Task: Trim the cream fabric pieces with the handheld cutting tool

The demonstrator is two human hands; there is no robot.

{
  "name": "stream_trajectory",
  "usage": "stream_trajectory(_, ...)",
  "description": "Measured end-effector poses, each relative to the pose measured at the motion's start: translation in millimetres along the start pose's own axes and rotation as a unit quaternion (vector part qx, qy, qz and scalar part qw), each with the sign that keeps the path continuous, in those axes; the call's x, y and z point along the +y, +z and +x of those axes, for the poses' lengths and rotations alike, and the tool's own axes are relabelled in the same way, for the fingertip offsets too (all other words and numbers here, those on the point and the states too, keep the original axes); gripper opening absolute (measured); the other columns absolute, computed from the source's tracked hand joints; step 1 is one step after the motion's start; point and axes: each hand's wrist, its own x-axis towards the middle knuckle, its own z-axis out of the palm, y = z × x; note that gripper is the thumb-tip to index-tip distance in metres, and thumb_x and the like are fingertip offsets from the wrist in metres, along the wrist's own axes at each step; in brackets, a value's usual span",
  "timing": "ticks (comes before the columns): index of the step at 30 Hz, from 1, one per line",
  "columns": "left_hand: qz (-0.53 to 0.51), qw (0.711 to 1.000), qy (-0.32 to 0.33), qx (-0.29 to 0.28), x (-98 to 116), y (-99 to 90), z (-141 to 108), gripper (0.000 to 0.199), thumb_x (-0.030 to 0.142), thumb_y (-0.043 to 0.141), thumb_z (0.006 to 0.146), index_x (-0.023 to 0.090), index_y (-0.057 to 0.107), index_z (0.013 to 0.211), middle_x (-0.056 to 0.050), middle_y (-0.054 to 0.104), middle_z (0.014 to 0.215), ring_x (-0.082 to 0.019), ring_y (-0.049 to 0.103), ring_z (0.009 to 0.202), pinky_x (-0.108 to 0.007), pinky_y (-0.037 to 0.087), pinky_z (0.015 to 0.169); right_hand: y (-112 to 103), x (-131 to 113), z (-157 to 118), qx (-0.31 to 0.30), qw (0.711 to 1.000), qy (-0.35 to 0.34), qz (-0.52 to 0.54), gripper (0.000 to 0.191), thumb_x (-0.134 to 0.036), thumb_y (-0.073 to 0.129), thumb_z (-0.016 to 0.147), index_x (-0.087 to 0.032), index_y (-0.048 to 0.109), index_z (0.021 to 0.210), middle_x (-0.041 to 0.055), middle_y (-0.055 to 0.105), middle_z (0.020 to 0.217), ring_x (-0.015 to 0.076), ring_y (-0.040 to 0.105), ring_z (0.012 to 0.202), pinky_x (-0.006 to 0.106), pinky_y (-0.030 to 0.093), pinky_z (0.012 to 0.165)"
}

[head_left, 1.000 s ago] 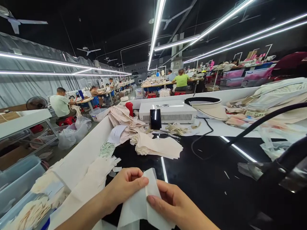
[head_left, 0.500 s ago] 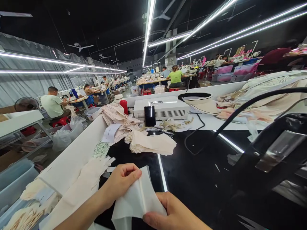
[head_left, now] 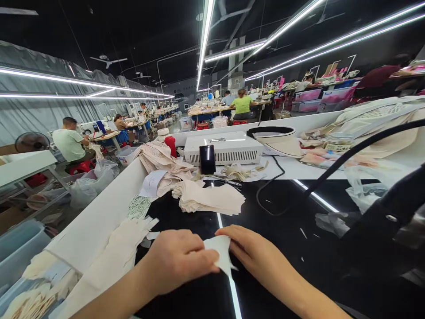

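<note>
Between my hands is a thin white sheet, now bunched or folded so only a small part shows; whether it is paper or film I cannot tell. My left hand is closed on its left side, thumb pressed against the fingers. At the right edge, the fingers of my right hand grip the sheet, with the thumb hidden. Both hands are over a glossy black tabletop. Just beyond lies a stack of cream fabric pieces, and longer cream strips lie left of my left hand.
A white vented box stands at the back with a phone leaning on it. A sun visor sits beside it. On the right, a black arm with a cable reaches over the table. Co-workers sit at sewing tables farther off.
The sheet, spread out between my hands before, is now gathered small. My right hand has moved up and slightly right, level with my left hand, which has turned over.
</note>
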Motion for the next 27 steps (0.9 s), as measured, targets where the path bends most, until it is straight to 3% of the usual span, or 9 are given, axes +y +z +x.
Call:
stream_trajectory(2,0.081,0.991,0.099,-0.032,5,17.6,-7,0.044,0.05,0.039,0.111,0.02,0.07,0.102,-0.002,0.067,0.074,-0.015,0.056,0.06,-0.027,0.035,0.054,0,11,0,0.021,0.996,-0.024,-0.082,0.036,-0.008,0.044,0.095,-0.025,0.073,0.109,0.0027,0.076,0.094,0.0198,0.076,0.083,0.029,0.058,0.073)
stream_trajectory(4,0.112,0.985,0.126,-0.019,9,36.8,-12,0.044,0.049,0.035,0.112,0.018,0.067,0.106,-0.002,0.067,0.075,-0.016,0.056,0.06,-0.03,0.036,0.052,4,20,-3,0.027,0.985,-0.055,-0.164,0.04,-0.002,0.044,0.092,-0.024,0.073,0.108,0.0016,0.075,0.088,0.0192,0.076,0.079,0.027,0.058,0.065)
stream_trajectory(7,0.118,0.987,0.105,0.009,11,58.2,-14,0.039,0.05,0.041,0.111,0.018,0.064,0.109,-0.002,0.07,0.085,-0.019,0.065,0.075,-0.031,0.046,0.064,6,31,-6,0.038,0.961,-0.109,-0.252,0.044,0.004,0.045,0.086,-0.023,0.072,0.107,0.0013,0.074,0.085,0.0195,0.075,0.078,0.026,0.057,0.06)
stream_trajectory(10,0.122,0.989,0.085,-0.014,8,67.1,-13,0.034,0.051,0.054,0.107,0.019,0.062,0.111,-0.002,0.07,0.09,-0.019,0.066,0.081,-0.031,0.05,0.072,1,43,-6,0.059,0.93,-0.144,-0.334,0.044,0.006,0.049,0.084,-0.02,0.071,0.111,0.0032,0.075,0.085,0.0218,0.073,0.075,0.029,0.058,0.059)
stream_trajectory(15,0.131,0.986,0.088,-0.044,6,68.5,-16,0.033,0.047,0.066,0.101,0.017,0.061,0.114,-0.003,0.068,0.094,-0.02,0.065,0.083,-0.033,0.054,0.075,-11,52,-7,0.149,0.876,-0.105,-0.447,0.051,0.01,0.044,0.079,-0.019,0.071,0.111,0.0097,0.079,0.102,0.0285,0.074,0.09,0.038,0.061,0.066)
stream_trajectory(18,0.121,0.987,0.091,-0.046,5,68.3,-17,0.031,0.044,0.066,0.101,0.017,0.06,0.114,-0.003,0.068,0.096,-0.019,0.065,0.084,-0.033,0.055,0.075,-6,46,-13,0.147,0.885,-0.158,-0.414,0.055,0.01,0.041,0.081,-0.019,0.068,0.12,0.0101,0.078,0.115,0.0266,0.074,0.101,0.037,0.061,0.076)
stream_trajectory(24,0.113,0.987,0.094,-0.057,4,66.9,-17,0.024,0.041,0.062,0.104,0.018,0.062,0.11,-0.004,0.068,0.096,-0.018,0.065,0.084,-0.03,0.055,0.079,14,33,-19,0.099,0.907,-0.203,-0.356,0.046,0.005,0.039,0.087,-0.021,0.069,0.111,0.0064,0.08,0.101,0.0228,0.075,0.085,0.036,0.061,0.072)
stream_trajectory(27,0.101,0.989,0.102,-0.04,4,62.0,-18,0.023,0.041,0.06,0.105,0.018,0.063,0.108,-0.003,0.068,0.092,-0.017,0.064,0.079,-0.029,0.055,0.077,7,28,-29,0.109,0.912,-0.215,-0.331,0.049,0.003,0.038,0.089,-0.021,0.069,0.119,0.0082,0.08,0.108,0.0247,0.076,0.093,0.039,0.062,0.077)
